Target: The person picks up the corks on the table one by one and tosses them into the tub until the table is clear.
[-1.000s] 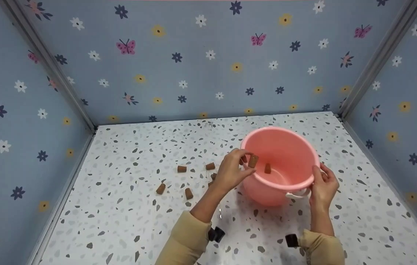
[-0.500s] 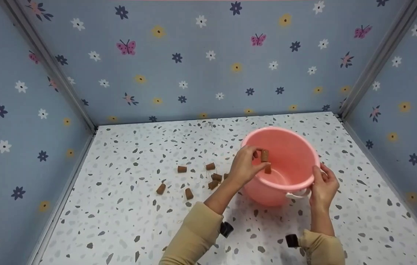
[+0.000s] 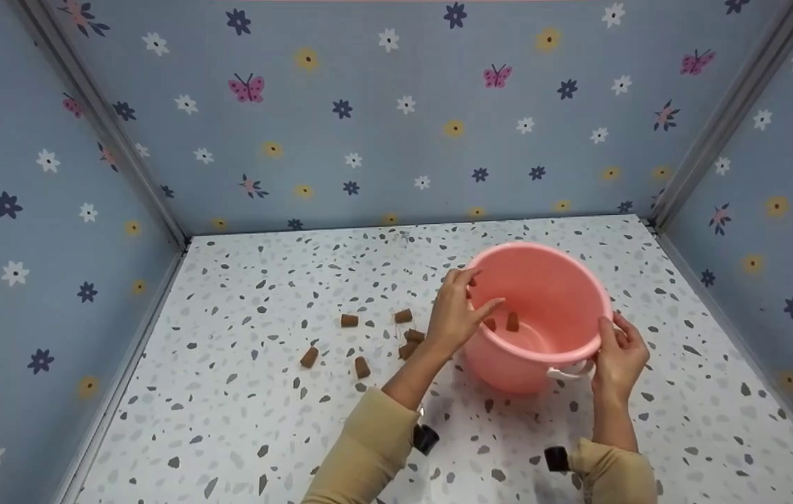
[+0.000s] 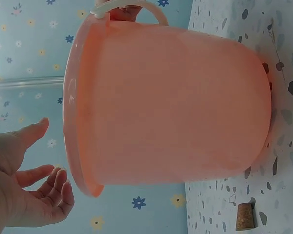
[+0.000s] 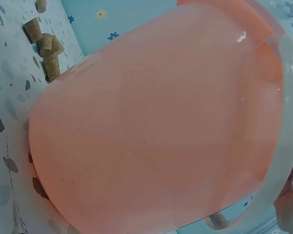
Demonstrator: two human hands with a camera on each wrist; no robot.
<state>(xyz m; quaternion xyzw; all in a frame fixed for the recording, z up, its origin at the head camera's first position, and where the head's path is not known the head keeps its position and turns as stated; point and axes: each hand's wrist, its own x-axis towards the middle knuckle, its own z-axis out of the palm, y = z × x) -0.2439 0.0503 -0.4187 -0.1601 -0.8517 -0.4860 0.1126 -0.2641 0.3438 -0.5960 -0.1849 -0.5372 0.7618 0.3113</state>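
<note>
A pink bucket point(image 3: 550, 287) with a pale handle point(image 3: 570, 371) stands upright on the speckled table. My right hand point(image 3: 619, 360) grips its rim on the right side. Over the left part of the rim is my left hand point(image 3: 453, 315), thumb and fingers spread apart with nothing between them; the left wrist view shows that hand point(image 4: 31, 185) beside the bucket's mouth. Inside the bucket, one cork point(image 3: 512, 322) lies on the bottom, and another cork point(image 3: 490, 324) shows partly near the left thumb. In the right wrist view the bucket wall point(image 5: 151, 122) hides most of the right hand.
Several loose corks lie left of the bucket, among them a cork point(image 3: 349, 320), a cork point(image 3: 309, 357) and a cork point(image 3: 362, 367). Some are bunched near the left wrist, like the cork point(image 3: 408, 350). Flower-patterned panels point(image 3: 368, 140) enclose the table's back and sides.
My left hand moved right over the bucket with a cork, then let it go inside and drew back slightly left, its fingers spreading. The right hand kept its hold on the rim.
</note>
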